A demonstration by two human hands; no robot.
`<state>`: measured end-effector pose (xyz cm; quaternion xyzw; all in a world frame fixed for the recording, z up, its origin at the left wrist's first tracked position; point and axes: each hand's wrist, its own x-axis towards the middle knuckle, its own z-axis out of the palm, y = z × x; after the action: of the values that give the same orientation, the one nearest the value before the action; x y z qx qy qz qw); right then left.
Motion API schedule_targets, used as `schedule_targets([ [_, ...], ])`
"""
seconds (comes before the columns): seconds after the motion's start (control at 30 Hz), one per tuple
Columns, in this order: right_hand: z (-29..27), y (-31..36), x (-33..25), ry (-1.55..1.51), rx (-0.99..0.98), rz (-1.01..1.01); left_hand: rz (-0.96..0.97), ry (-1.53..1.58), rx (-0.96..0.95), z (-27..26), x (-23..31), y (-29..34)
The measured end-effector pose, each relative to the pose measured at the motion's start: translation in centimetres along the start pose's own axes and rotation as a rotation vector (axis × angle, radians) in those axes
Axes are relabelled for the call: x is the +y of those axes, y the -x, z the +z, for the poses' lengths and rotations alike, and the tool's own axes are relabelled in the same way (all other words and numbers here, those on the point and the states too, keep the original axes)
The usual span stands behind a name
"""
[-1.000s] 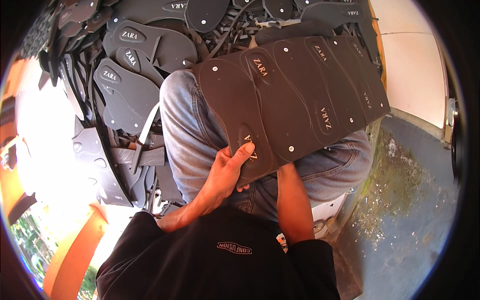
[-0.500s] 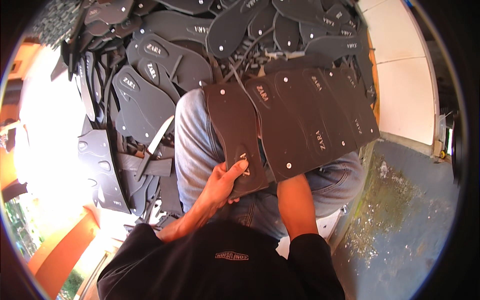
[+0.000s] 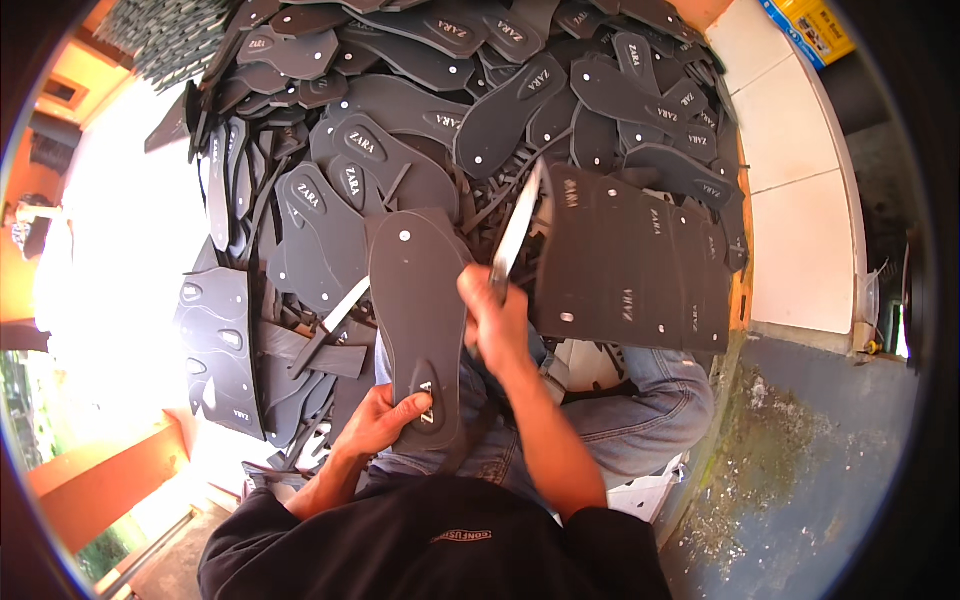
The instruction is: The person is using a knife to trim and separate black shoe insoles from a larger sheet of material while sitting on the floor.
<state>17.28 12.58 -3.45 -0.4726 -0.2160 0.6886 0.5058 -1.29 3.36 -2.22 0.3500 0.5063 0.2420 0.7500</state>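
My left hand (image 3: 378,420) grips a dark foam sandal sole (image 3: 415,290) by its lower end, thumb pressed on the raised oval. The sole stands upright over my lap, its wide end away from me. Just right of it, my right hand (image 3: 500,325) is closed round the handle of a knife (image 3: 519,225), whose pale blade points up and away, slightly smeared by motion. A dark foam sheet (image 3: 640,265) printed with sole outlines rests over my right knee, apart from both hands. Whether the knife touches the sole's edge I cannot tell.
A large heap of dark sandal soles (image 3: 400,110) and offcuts lies ahead. A second knife (image 3: 345,308) lies on it at the left, beside another marked foam sheet (image 3: 215,350). White tiles (image 3: 800,220) edge the right side, above a grey floor (image 3: 820,470).
The sole in my left hand has come apart from the larger sheet and moved left. My right hand has come from under the sheet into view with a knife. The sheet sits farther off.
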Motion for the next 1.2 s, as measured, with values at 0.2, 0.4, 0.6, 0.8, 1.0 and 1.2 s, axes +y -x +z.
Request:
schedule_targets([
  [0.2, -1.8, 8.2, 1.6, 0.357, 0.125, -0.084, 0.098, 0.332, 0.120, 0.3, 3.2, -5.1],
  [0.4, -8.4, 13.7, 1.0, 0.767, 0.318, -0.121, -0.088, 0.228, 0.012, 3.9, 4.4, -7.8],
  [0.6, -11.7, 16.3, 2.2, 1.088, 0.383, -0.116, -0.172, 0.135, -0.111, 6.3, 5.2, -8.3],
  [0.8, -12.0, 16.6, 2.3, 1.084, 0.335, -0.065, -0.209, 0.044, -0.124, 6.8, 6.0, -8.1],
  [1.0, -12.1, 15.3, 1.1, 1.121, 0.276, -0.133, -0.180, -0.100, -0.194, 8.0, 6.0, -8.1],
  [1.2, -11.2, 9.1, -2.6, 1.063, 0.218, -0.317, -0.179, -0.115, -0.272, 9.3, 6.7, -7.8],
])
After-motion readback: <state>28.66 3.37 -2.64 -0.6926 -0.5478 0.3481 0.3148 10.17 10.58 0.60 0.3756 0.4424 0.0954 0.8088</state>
